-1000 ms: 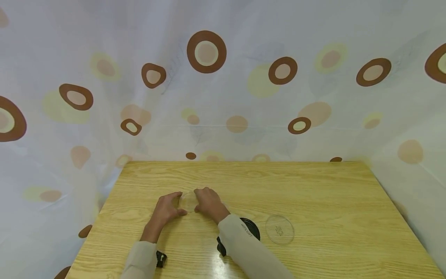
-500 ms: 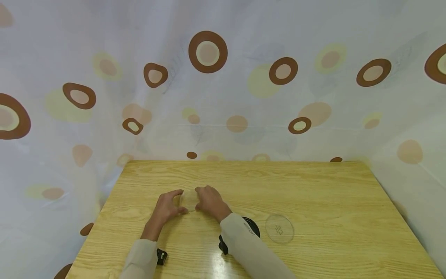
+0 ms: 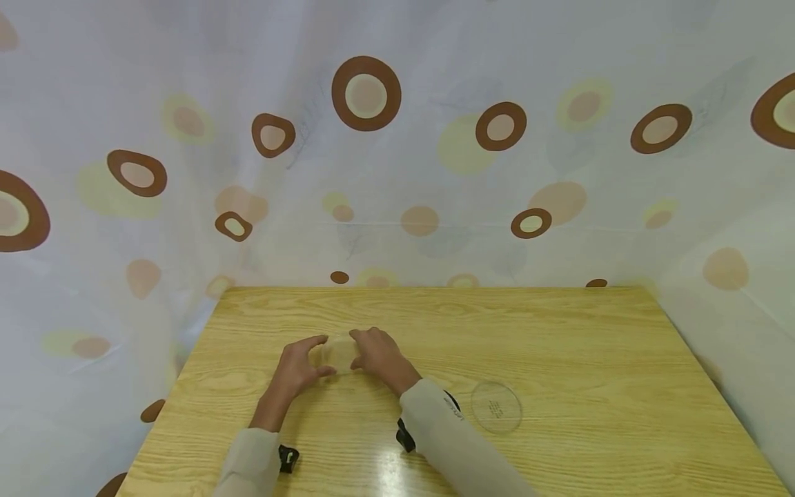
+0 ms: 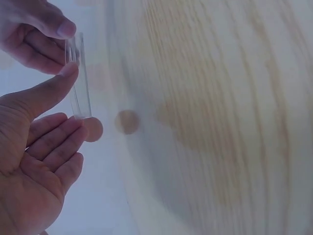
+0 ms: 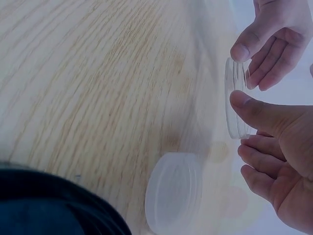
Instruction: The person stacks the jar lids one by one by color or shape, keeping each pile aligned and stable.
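A clear, shallow round dish point(image 3: 340, 353) is held between both hands over the back left part of the wooden table. My left hand point(image 3: 297, 369) holds its left edge, thumb on the near side and fingers on the far side. Opposite, my right hand point(image 3: 380, 357) grips the right edge. In the left wrist view the dish point(image 4: 82, 93) appears edge-on, thin, with layered rim lines. The right wrist view shows the right thumb across the rim of the dish point(image 5: 236, 115), the fingertips at its lower edge.
A clear disc point(image 3: 497, 407) with small printed text lies flat, right of the right sleeve. That sleeve partly covers a black round thing point(image 3: 454, 400). Another clear round piece point(image 5: 173, 193) stands out in the right wrist view. A patterned sheet point(image 3: 422, 255) borders the table point(image 3: 590, 359).
Both hands and the dish have shifted slightly up and to the right in the head view. The right sleeve now covers more of the black round thing.
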The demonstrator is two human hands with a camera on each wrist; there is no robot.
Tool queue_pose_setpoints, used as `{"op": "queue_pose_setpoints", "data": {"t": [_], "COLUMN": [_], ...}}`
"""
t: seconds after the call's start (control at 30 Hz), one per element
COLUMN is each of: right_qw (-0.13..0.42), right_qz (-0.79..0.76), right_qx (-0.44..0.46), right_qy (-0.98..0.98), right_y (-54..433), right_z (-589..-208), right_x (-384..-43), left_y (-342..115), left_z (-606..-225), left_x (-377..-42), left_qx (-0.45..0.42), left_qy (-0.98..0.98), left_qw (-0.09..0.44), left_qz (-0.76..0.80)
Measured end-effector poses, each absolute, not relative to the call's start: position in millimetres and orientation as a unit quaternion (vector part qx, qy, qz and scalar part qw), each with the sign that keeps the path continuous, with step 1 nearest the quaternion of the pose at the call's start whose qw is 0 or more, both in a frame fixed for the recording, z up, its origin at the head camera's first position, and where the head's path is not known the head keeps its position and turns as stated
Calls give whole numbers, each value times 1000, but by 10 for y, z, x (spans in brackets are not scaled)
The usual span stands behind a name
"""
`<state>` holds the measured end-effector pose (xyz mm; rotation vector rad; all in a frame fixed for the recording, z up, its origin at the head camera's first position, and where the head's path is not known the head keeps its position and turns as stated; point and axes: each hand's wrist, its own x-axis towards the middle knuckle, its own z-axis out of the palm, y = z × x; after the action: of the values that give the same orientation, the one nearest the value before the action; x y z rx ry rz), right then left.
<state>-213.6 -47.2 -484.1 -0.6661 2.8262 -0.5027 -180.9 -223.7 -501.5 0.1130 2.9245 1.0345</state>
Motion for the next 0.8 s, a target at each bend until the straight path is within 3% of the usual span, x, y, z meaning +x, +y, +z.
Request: {"op": "queue_pose_setpoints", "data": {"t": [0.8], "right_qw": [74], "right_qz": [-237], "right_qx": [-237], "right_qy": [939], "right_y": [-80], "right_z": [-4767], "right_x": [-2006], "left_y": [-2012], "left_z": [-4902], "left_x": [-1722], "left_qx": [58], "left_qy": [927], "left_qw": [3], "left_qz": [372]}}
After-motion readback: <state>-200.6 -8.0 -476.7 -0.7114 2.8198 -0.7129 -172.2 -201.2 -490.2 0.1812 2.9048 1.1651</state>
